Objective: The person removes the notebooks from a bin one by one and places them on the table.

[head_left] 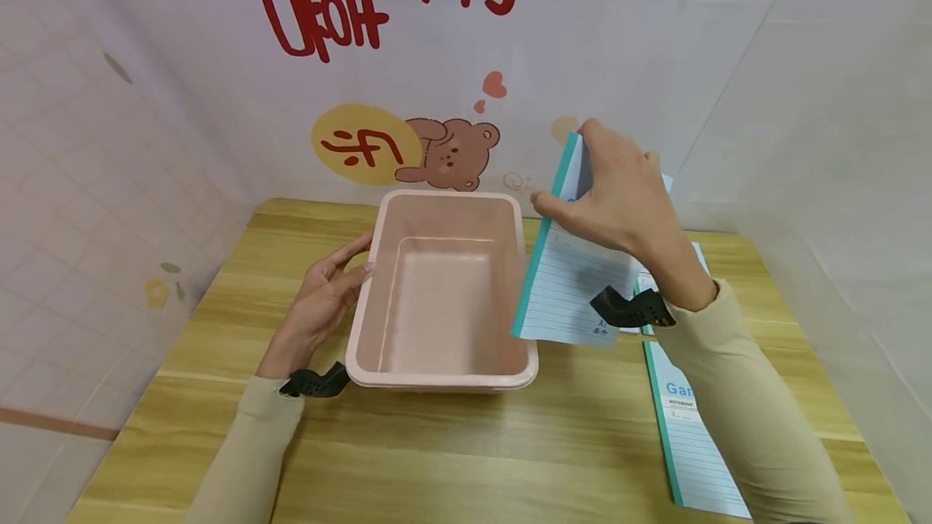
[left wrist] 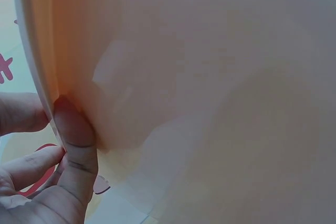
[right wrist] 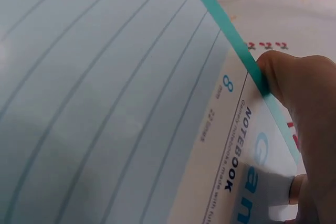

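A pale pink plastic bin (head_left: 444, 306) stands on the wooden table, its inside bare. My left hand (head_left: 320, 297) holds the bin's left rim, thumb and fingers on either side of the wall (left wrist: 37, 72). To the right of the bin, my right hand (head_left: 622, 192) grips a light blue notebook (head_left: 568, 281) with a teal spine. The notebook is raised and tilted, its lower corner overlapping the bin's right rim in the head view. In the right wrist view, the thumb (right wrist: 283, 77) presses the spine edge of the lined cover (right wrist: 105, 98).
Another blue notebook (head_left: 680, 435) lies on the table (head_left: 553, 443) at the right, partly under my right forearm. Behind the right wrist, more notebook (head_left: 701, 255) shows, mostly hidden. A white printed sheet (head_left: 619, 39) hangs along the table's back edge and sides.
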The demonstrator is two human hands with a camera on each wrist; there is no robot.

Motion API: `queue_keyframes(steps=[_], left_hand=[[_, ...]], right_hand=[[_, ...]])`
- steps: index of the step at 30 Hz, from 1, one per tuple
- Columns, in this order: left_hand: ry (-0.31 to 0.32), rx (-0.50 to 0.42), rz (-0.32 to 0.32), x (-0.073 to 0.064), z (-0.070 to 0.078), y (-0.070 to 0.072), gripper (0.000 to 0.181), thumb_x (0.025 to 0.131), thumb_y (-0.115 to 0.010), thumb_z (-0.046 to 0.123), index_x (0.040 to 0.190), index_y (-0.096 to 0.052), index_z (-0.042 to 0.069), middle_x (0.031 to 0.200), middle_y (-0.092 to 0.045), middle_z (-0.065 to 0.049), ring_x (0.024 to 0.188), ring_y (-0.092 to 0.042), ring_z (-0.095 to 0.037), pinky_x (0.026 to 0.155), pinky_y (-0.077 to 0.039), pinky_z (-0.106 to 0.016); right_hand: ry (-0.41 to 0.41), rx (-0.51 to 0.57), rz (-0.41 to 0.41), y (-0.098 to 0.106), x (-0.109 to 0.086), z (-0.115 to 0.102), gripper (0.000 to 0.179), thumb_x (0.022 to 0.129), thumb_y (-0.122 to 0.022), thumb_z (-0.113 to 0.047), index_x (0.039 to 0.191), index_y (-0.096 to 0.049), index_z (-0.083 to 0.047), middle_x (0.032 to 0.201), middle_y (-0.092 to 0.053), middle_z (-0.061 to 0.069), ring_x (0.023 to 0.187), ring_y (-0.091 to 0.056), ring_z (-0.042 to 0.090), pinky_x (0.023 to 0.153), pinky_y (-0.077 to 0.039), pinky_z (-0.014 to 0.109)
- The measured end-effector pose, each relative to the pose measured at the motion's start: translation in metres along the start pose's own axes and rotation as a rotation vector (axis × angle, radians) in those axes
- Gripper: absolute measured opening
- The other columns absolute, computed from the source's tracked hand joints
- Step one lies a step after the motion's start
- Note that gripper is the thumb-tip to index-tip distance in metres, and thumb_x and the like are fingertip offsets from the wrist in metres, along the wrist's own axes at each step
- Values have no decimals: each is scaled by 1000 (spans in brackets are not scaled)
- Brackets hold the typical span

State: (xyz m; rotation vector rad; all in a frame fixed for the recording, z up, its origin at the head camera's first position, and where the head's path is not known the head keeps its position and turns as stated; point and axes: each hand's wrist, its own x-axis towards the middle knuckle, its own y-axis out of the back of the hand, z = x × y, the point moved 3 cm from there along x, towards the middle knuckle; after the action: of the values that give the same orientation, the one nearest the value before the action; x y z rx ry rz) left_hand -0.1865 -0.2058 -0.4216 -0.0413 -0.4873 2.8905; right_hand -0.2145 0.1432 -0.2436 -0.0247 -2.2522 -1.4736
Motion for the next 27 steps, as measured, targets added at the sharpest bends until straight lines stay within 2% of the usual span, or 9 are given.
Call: queue_keyframes(steps=[3, 7, 15, 19, 22, 26, 27], left_hand=[[8, 13, 11, 0, -2, 1, 64, 102, -59, 1, 159, -29, -2, 146, -41, 0, 100, -67, -5, 83, -59, -17], [21, 25, 27, 0, -3, 1, 64, 102, -60, 2, 159, -31, -1, 147, -41, 0, 100, -67, -5, 83, -59, -16], [23, 31, 35, 0, -4, 1, 64, 102, -61, 2, 159, -33, 1, 148, -41, 0, 102, -66, -4, 84, -59, -16], [18, 27, 33, -1, -3, 1, 64, 102, -61, 2, 159, -32, 0, 151, -39, -1, 103, -67, -4, 84, -59, -17], [17, 25, 32, -1, -3, 2, 64, 102, -60, 2, 159, -32, 0, 150, -40, -1, 103, -67, -4, 84, -59, -17], [19, 20, 30, -1, -2, 1, 63, 102, -59, 2, 159, -32, 0, 146, -42, -2, 103, -67, -5, 84, -59, -17], [19, 19, 29, -1, -2, 1, 64, 102, -59, 1, 159, -31, 0, 146, -42, -2, 103, -67, -5, 84, -60, -17]], right_hand=[[-31, -33, -37, -4, -7, 15, 51, 80, -70, -50, 100, -46, -9, 83, -47, 7, 76, -46, 27, 71, -25, 39], [-55, -63, -76, -13, -17, 34, 54, 79, -73, -53, 98, -47, -9, 81, -49, 7, 75, -48, 27, 71, -29, 42], [-90, -111, -198, -37, -39, 63, 62, 79, -75, -52, 117, -52, -8, 91, -61, 12, 84, -56, 33, 76, -34, 50], [-89, -120, -251, -50, -51, 71, 62, 81, -74, -52, 118, -54, -7, 95, -65, 14, 88, -60, 35, 76, -38, 53], [-86, -127, -297, -64, -61, 77, 62, 82, -73, -51, 121, -56, -6, 98, -69, 16, 93, -64, 37, 80, -41, 60], [-83, -150, -361, -86, -75, 83, 72, 83, -71, -53, 131, -55, -2, 102, -71, 20, 99, -66, 41, 88, -42, 73], [-83, -156, -374, -91, -78, 83, 74, 83, -70, -54, 133, -55, -1, 102, -71, 20, 98, -66, 41, 87, -43, 73]])
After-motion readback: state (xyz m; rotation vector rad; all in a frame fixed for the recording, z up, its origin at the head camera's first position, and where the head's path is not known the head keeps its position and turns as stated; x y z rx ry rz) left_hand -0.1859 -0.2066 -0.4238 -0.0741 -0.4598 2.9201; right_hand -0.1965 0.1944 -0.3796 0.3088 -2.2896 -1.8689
